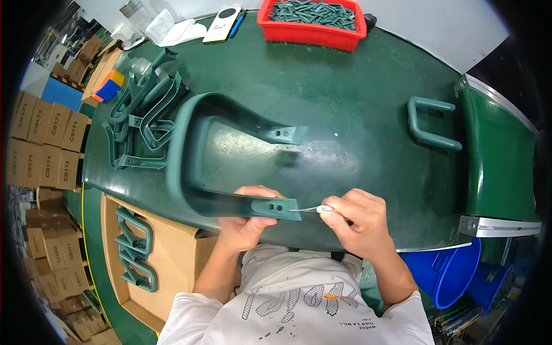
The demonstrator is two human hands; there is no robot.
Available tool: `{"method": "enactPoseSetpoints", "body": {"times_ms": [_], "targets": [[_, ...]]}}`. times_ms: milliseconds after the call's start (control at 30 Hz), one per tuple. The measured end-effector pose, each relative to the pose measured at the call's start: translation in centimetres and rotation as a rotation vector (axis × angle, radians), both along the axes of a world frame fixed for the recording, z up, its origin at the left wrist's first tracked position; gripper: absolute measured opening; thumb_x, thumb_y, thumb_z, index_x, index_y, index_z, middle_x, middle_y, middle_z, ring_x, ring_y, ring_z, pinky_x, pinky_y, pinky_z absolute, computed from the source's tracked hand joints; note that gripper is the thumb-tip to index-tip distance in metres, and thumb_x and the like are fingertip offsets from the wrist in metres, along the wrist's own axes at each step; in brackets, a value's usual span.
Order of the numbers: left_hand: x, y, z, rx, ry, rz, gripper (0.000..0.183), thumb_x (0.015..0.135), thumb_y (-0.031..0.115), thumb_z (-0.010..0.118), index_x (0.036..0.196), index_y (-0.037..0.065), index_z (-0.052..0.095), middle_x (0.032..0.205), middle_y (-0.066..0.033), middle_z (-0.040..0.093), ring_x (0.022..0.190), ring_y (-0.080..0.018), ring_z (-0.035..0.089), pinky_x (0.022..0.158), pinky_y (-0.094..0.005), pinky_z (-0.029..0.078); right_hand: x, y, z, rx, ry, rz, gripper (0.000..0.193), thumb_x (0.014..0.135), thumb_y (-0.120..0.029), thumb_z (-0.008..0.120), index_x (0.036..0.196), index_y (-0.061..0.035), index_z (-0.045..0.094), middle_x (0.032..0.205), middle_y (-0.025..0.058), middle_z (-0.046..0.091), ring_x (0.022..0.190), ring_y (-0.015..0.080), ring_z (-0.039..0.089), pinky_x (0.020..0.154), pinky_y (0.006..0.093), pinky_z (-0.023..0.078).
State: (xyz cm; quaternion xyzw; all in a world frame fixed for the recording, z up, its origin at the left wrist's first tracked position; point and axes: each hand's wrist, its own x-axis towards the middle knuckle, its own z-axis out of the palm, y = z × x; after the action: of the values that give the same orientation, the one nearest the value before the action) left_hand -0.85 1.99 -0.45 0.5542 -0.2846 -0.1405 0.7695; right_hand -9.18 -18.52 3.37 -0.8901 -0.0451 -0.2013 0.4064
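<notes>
A large green U-shaped plastic handle [183, 155] is tilted above the table, its open side to the right. My left hand [244, 230] is closed round its near leg, with the thumb below the flat end. In that end are small holes. My right hand [362, 221] grips a small knife [323, 209] with a whitish handle part showing; the rest of its handle is hidden in my fingers. Its thin blade points left and meets the tip of the near leg. The handle's far leg, also with holes at its end, is free of both hands.
Several green handles lie in a pile [144, 115] at the left. A red bin [310, 35] of small green pieces stands at the back, beside a phone [222, 25]. One U-shaped handle [420, 123] lies near a green conveyor [500, 155]. An open carton [167, 259] holds more handles.
</notes>
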Motion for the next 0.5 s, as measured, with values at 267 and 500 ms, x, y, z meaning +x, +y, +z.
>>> {"method": "enactPoseSetpoints", "body": {"times_ms": [267,500], "targets": [[0.5,0.0,-1.0,-0.227,0.116,0.001,0.044,0.073,0.022,0.078,0.101,0.004,0.049,0.079,-0.0241,0.062,0.057,-0.0164,0.058,0.044,-0.0231,0.044,-1.2,0.8,-0.4,0.356,0.148,0.022,0.025,0.081,-0.023,0.069,0.080,0.0020,0.069,0.054,0.0045,0.050,0.047,0.0108,0.045,0.044,0.0254,0.033],[0.4,-0.2,-1.0,-0.221,0.056,-0.021,0.041,0.077,0.022,0.075,0.102,0.005,0.048,0.081,-0.0262,0.063,0.056,-0.0157,0.057,0.043,-0.0221,0.043,-0.9,1.4,-0.6,0.353,0.144,0.069,0.024,0.081,-0.023,0.070,0.078,0.0015,0.069,0.054,0.0049,0.052,0.047,0.0116,0.044,0.044,0.0261,0.034]]}}
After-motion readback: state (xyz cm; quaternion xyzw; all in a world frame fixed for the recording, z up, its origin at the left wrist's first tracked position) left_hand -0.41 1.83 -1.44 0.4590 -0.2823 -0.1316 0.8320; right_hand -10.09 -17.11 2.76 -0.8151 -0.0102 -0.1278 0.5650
